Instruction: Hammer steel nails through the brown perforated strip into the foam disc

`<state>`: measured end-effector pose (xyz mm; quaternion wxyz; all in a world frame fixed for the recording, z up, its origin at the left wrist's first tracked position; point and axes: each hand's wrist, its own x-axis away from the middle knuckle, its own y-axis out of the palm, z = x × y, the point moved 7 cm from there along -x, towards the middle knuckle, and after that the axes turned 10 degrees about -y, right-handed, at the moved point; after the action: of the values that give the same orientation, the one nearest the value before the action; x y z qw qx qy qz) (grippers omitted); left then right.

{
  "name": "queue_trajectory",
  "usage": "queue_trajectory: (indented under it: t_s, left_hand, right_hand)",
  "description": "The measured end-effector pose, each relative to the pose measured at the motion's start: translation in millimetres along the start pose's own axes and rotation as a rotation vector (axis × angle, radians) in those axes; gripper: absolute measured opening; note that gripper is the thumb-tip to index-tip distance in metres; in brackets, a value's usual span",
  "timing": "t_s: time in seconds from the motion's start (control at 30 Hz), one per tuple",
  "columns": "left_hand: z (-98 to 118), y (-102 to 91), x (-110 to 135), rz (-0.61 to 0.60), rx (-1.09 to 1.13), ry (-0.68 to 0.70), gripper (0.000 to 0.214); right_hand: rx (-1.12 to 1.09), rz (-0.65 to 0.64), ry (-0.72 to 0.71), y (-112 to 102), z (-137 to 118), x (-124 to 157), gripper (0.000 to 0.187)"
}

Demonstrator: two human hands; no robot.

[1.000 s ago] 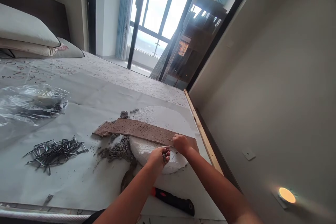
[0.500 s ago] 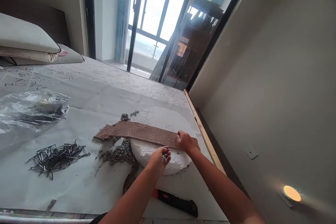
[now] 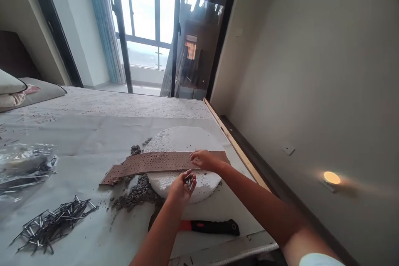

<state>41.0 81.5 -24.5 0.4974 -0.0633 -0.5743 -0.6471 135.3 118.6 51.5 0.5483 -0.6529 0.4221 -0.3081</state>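
A brown perforated strip (image 3: pixel 156 162) lies across a round white foam disc (image 3: pixel 183 141) on the paper-covered bed. My right hand (image 3: pixel 204 160) rests on the strip near its right end, fingers pinched together on its surface. My left hand (image 3: pixel 182 187) hovers just in front of the disc, curled round a small bunch of nails (image 3: pixel 188 182). What the right fingers pinch is too small to make out.
A pile of loose nails (image 3: pixel 52 222) lies at the front left, with a clear plastic bag (image 3: pixel 21 166) behind it. Grey rubble (image 3: pixel 135 187) sits beside the disc. A red-and-black tool handle (image 3: pixel 208 226) lies near the front edge. A wall runs along the right.
The camera has swung right, shifting the scene left. My right hand has slid leftward along the strip. My left hand still holds the nails in front of the disc.
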Motion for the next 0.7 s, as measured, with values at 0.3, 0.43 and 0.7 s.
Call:
queue_trajectory:
  t_s: [0.3,0.43,0.7]
  left_hand:
    - [1,0.5,4,0.02,-0.028,0.023,0.009]
    - [-2,-4.3,4,0.036,-0.026,0.048,0.008]
    - [-14,-10.5,-3,0.004,0.043,0.043,0.012]
  right_hand:
    - [0.25,-0.036,0.117,40,38,-6,0.023]
    - [0.344,-0.107,0.029,54,29,-13,0.021]
    - [0.426,-0.173,-0.02,66,19,-19,0.025]
